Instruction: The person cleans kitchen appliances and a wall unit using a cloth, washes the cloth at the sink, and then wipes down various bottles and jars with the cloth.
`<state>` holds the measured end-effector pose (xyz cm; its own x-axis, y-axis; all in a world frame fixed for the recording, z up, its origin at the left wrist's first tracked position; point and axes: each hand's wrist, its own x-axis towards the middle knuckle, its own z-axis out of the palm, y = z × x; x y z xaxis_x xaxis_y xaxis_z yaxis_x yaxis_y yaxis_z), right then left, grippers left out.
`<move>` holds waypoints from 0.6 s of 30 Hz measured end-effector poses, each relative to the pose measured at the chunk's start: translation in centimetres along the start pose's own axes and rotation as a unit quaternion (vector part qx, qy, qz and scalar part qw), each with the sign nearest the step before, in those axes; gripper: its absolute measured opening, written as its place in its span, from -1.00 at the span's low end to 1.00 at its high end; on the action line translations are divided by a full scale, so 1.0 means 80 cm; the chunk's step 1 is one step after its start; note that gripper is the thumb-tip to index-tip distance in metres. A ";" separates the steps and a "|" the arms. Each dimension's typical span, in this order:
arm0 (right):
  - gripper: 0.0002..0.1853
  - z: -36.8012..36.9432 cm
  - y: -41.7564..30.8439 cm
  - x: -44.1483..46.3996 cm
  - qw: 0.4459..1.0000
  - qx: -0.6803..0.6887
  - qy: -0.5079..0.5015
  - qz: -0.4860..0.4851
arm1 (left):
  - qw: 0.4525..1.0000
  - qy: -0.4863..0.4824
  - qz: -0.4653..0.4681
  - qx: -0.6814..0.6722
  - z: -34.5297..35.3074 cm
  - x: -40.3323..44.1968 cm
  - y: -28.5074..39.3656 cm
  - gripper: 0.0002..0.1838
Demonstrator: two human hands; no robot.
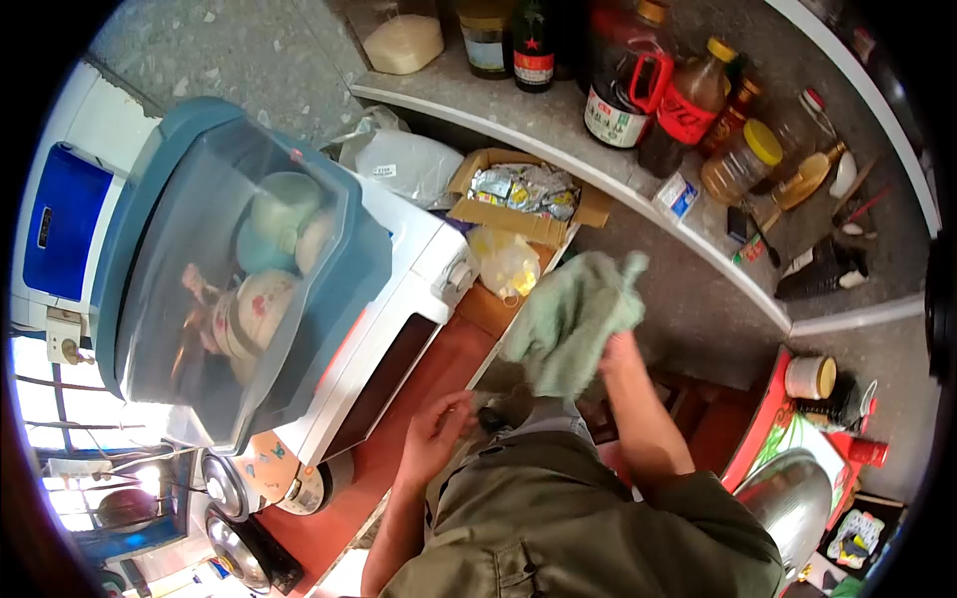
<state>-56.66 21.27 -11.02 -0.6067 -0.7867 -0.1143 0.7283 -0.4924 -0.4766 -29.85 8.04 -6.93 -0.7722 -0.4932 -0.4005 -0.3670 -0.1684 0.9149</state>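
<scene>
A pale green cloth [578, 319] hangs bunched and creased in front of my body. My right hand [620, 351] is closed on its lower right side, and the cloth hides most of the fingers. My left hand [439, 424] is held apart from the cloth, beside the edge of the red-brown counter [454, 364]. Its fingers are loosely bent and slightly apart, with nothing between them.
On the counter stands a white oven-like appliance [424, 261], topped by a blue-grey bin with a clear lid [214, 229] and dishes inside. Nearby is a cardboard box [543, 229] of packets. Bottles and jars line a grey shelf [558, 120]. A metal pot lid [793, 498] lies at right.
</scene>
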 end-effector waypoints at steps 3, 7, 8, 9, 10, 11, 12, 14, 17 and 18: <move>-0.51 -0.002 -0.073 0.036 0.944 -0.306 0.056 -0.108 | 0.996 -0.030 0.077 0.031 0.028 0.046 0.048 -0.72; -0.56 0.134 -0.133 0.114 0.467 -0.847 -0.057 -0.247 | 0.995 -0.020 0.095 -0.004 0.063 0.083 0.079 -0.72; -0.54 0.134 -0.123 0.158 0.377 -0.911 -0.036 -0.166 | 0.995 -0.018 0.099 -0.009 0.070 0.091 0.081 -0.72; -0.51 0.119 -0.107 0.204 0.280 -0.957 -0.013 -0.080 | 0.996 -0.021 0.084 -0.027 0.077 0.095 0.079 -0.71; -0.49 0.094 -0.089 0.242 0.252 -0.962 -0.011 -0.105 | 0.996 -0.022 0.068 -0.045 0.083 0.098 0.075 -0.71; -0.46 0.081 -0.075 0.273 0.226 -0.965 -0.010 -0.131 | 0.996 -0.018 0.067 -0.049 0.087 0.100 0.072 -0.71; -0.47 0.098 -0.073 0.290 0.282 -0.953 -0.019 -0.109 | 0.996 -0.006 0.051 -0.074 0.090 0.101 0.069 -0.70; -0.48 0.114 -0.068 0.325 0.339 -0.937 -0.030 -0.078 | 0.994 0.006 0.028 -0.101 0.100 0.101 0.067 -0.69; -0.50 0.122 -0.060 0.384 0.315 -0.938 -0.112 -0.087 | 0.990 0.026 -0.007 -0.135 0.112 0.107 0.073 -0.68; -0.57 0.124 -0.055 0.392 0.305 -0.939 -0.114 -0.108 | 0.991 0.020 -0.004 -0.132 0.115 0.106 0.074 -0.68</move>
<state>-75.75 -4.96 -3.84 -0.3822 -0.9222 0.0588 -0.9184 0.3721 -0.1347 -43.37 10.67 -5.35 -0.7462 -0.5239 -0.4108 -0.2213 -0.3868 0.8952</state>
